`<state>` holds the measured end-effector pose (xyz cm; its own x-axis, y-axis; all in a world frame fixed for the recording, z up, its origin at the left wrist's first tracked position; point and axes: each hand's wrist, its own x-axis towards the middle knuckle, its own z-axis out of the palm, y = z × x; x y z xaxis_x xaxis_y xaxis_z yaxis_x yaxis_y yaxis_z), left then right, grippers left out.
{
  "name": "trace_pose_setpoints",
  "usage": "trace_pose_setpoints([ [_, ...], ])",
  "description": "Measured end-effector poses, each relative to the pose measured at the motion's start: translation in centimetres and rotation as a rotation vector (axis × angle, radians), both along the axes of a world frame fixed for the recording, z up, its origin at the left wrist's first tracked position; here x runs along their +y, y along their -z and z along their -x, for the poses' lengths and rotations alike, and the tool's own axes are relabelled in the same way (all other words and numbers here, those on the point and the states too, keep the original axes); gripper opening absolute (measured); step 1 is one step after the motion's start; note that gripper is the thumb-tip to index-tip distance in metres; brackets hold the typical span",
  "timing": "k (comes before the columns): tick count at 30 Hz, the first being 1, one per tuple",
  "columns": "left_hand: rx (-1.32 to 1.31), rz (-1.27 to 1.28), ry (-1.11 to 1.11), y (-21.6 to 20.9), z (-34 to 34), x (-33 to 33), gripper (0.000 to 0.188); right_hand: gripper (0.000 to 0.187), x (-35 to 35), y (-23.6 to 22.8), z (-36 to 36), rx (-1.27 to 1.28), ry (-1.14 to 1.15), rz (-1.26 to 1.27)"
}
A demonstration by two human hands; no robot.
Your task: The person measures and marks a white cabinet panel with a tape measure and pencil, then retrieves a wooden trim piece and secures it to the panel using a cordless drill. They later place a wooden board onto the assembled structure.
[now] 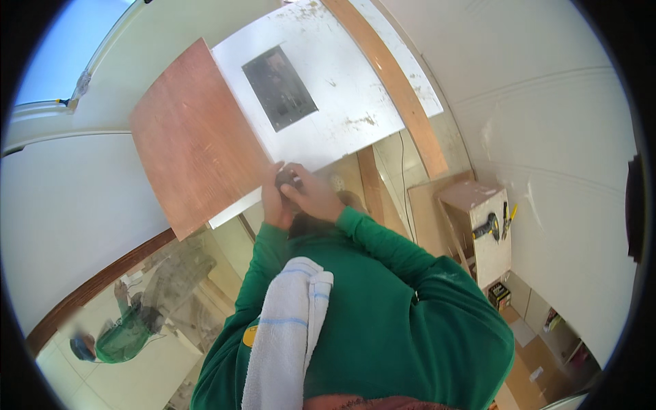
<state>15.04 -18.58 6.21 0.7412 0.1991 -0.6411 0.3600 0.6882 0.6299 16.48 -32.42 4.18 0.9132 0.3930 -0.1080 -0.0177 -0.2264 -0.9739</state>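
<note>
Close together at the near edge of the work surface, both my hands are closed round a small dark round object (pixel 288 179). My left hand (pixel 273 199) wraps it from the left, its fingertips over the top. From the right, my right hand (pixel 316 194) grips it with the thumb pressed against its side. Fingers cover much of it, so its exact kind cannot be made out. Just beyond the hands lie a reddish-brown wooden panel (pixel 195 140) and a scuffed white board (pixel 345 89). A dark rectangular plate or opening (pixel 281 89) shows in the white board.
A long wooden plank (pixel 389 75) crosses the white board's right side. At right, a wooden box stand (pixel 490 260) bears a power drill (pixel 486 227) and yellow-handled pliers (pixel 509 217). A thin cable (pixel 403 178) hangs nearby. A mirror-like pane (pixel 102 328) at left shows a green-clothed person.
</note>
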Motion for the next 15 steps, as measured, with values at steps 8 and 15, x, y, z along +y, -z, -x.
trace_pose_setpoints([
  [8,-0.215,-0.295,0.680,-1.7,0.2,-5.9,0.063,0.041,-12.0,0.0,-2.4,0.088,0.190,-0.095],
  [15,-0.451,-0.725,1.297,1.9,-0.3,-7.6,0.038,0.051,-24.3,7.4,9.4,0.582,0.429,-0.042],
])
